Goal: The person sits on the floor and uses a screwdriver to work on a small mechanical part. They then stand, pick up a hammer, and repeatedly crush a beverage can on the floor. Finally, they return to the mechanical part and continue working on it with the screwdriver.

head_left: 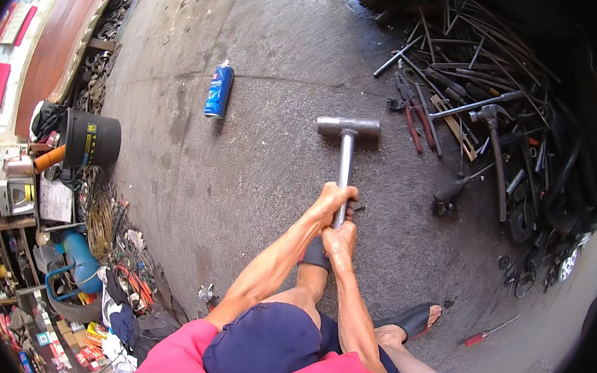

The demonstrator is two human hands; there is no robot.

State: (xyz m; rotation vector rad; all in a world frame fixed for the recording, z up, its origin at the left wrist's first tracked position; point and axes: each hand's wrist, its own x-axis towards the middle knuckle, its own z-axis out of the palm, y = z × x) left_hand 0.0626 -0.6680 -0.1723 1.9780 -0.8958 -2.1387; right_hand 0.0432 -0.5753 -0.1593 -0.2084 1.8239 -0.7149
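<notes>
A metal sledgehammer with a cylindrical steel head and a straight metal handle is held out in front of me, its head pointing away. My left hand wraps round the handle higher up, nearer the head. Just below it, my right hand grips the same handle close to its near end. Under the hammer lies dark, worn ground. I cannot tell whether the head touches it. Ahead to the left is a blue spray can with a white nozzle.
A heap of metal rods fills the far right, with red-handled pliers and a claw hammer among it. At left stand a black bucket and cluttered shelves. A red-handled screwdriver lies near my sandalled foot.
</notes>
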